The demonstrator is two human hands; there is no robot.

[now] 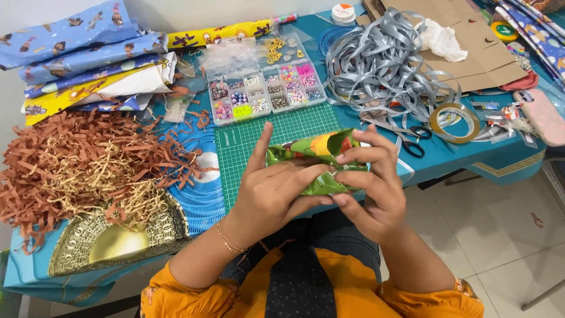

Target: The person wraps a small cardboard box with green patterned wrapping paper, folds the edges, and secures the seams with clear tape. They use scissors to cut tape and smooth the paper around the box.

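Note:
Both my hands hold a small parcel wrapped in green patterned paper (318, 154) just above the near edge of a green cutting mat (247, 141). My left hand (273, 191) cups the parcel from the left, index finger raised and thumb pressing its front. My right hand (374, 179) grips the right end, fingers folded over the open paper flap.
A clear bead organizer box (265, 82) lies behind the mat. Shredded brown paper (76, 165) is piled at the left, wrapping-paper rolls (82, 47) beyond it. Tangled grey ribbon (382, 65), black scissors (412, 141), a tape roll (454, 122) and cardboard (471, 41) are at the right.

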